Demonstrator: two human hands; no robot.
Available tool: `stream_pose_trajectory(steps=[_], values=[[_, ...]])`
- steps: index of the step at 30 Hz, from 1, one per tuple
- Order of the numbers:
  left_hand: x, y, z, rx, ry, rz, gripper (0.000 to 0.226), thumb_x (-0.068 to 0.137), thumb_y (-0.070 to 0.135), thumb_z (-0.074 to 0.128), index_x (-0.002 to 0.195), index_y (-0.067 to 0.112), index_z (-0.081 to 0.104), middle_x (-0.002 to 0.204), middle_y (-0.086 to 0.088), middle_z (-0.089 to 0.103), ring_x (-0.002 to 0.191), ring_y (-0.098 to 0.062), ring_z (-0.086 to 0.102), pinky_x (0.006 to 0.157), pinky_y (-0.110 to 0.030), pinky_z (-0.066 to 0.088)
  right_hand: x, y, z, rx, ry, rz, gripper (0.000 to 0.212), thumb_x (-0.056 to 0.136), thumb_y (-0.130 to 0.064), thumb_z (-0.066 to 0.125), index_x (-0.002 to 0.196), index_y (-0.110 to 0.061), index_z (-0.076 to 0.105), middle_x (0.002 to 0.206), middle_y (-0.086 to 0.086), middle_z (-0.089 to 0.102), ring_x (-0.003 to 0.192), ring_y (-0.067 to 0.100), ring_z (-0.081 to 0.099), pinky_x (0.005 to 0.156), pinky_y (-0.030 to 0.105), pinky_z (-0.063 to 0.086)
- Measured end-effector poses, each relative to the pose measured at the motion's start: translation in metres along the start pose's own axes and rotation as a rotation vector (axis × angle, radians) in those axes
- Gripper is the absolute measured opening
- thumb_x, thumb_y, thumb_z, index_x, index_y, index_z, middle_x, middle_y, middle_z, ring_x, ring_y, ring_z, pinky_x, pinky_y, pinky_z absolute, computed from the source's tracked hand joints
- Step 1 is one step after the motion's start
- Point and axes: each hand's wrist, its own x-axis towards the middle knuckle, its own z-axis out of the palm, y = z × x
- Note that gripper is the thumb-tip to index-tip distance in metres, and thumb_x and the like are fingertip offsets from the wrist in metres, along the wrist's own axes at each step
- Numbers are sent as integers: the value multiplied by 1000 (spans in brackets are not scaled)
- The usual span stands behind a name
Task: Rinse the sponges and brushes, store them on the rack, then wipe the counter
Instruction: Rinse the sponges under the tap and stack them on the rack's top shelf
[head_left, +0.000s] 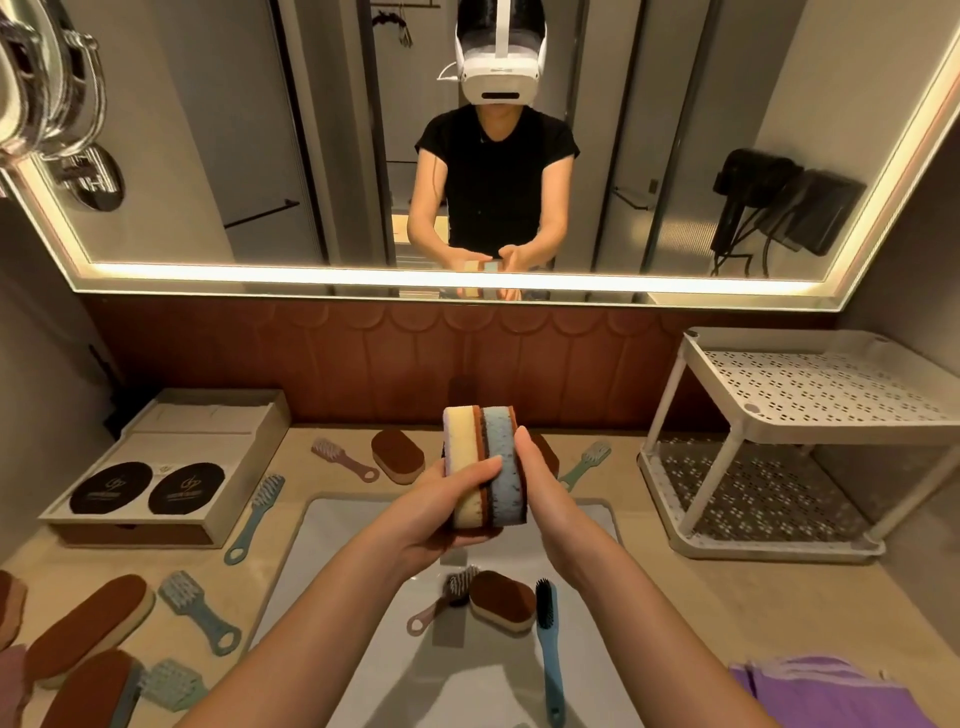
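Above the white sink (337, 545) I hold two sponges pressed together, a yellow one (464, 457) and a blue one (506, 467) with brown scrub layers between them. My left hand (441, 499) grips them from the left and below. Against their right side my right hand (540, 493) presses flat. In the basin lie a pink-handled brush (441, 597), an oval brown sponge (503, 600) and a blue brush (548, 639). More brushes (257, 514) and brown sponges (397, 456) lie on the beige counter (675, 597).
A white two-tier perforated rack (810, 410) stands at the right on the counter. A tray with two black round pads (150, 486) sits at the left. Purple cloth (826, 691) lies at the front right corner. A mirror hangs above the brown backsplash.
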Motion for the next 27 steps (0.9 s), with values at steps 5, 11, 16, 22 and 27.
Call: stream_pose_trajectory(steps=[5, 11, 16, 22, 27], values=[[2, 15, -15, 429, -118, 20, 70, 73, 34, 77, 132, 22, 40, 122, -8, 57, 110, -23, 59, 87, -39, 56, 8, -16, -14, -162, 102, -65, 48, 95, -47, 39, 138, -27, 36, 139, 2, 45, 124, 19, 46, 88, 26, 42], [0, 46, -17, 769, -420, -39, 48, 77, 27, 71, 119, 25, 49, 118, -5, 62, 108, -19, 62, 91, -36, 53, 5, -28, -22, -281, -35, -108, 49, 90, -49, 49, 136, -32, 39, 113, -7, 53, 99, 8, 57, 70, 23, 52], [5, 53, -22, 823, -479, -104, 40, 82, 23, 69, 118, 23, 51, 112, -4, 63, 104, -17, 64, 90, -37, 54, 1, -22, -20, -290, -72, -199, 7, 89, -40, 57, 96, -40, 57, 98, -7, 61, 90, 9, 62, 67, 22, 55], [4, 36, -24, 500, -241, 116, 72, 76, 42, 69, 137, 29, 32, 130, 1, 45, 112, -14, 55, 75, -28, 56, 13, -17, -27, -144, 157, -147, 28, 92, -38, 51, 110, -20, 62, 99, 6, 64, 87, 16, 64, 68, 32, 57], [4, 15, -23, 736, -141, 524, 86, 62, 61, 67, 136, 41, 26, 137, 20, 32, 120, 17, 35, 91, -7, 40, 24, -9, -35, 171, 251, 143, 40, 89, -48, 51, 112, -17, 62, 106, 16, 67, 96, 29, 65, 79, 44, 57]])
